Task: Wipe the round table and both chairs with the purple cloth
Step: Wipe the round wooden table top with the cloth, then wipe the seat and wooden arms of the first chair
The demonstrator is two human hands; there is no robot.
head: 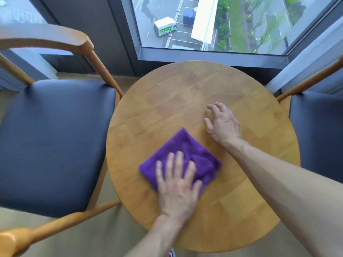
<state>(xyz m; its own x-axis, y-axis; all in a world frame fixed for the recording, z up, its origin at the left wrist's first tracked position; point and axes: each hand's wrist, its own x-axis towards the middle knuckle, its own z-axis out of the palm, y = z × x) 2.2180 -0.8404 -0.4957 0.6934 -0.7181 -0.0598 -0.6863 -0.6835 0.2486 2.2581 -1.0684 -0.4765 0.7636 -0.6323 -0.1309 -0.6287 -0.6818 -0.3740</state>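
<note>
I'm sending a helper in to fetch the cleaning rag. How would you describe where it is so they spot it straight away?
Look for the round wooden table by the window, set between two dark-cushioned chairs. On its near half lies the purple cloth, folded into a rough square, with the left hand pressing flat on it. It is the only purple, soft thing there; the right hand rests on bare wood beside it.

One table [185,93] — two chairs [55,141] [319,130], one cloth [185,145], two hands [178,190] [224,125].

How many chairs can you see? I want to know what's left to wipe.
2: one chair left of the round table, another chair at its right, mostly cut off by the frame.
</note>
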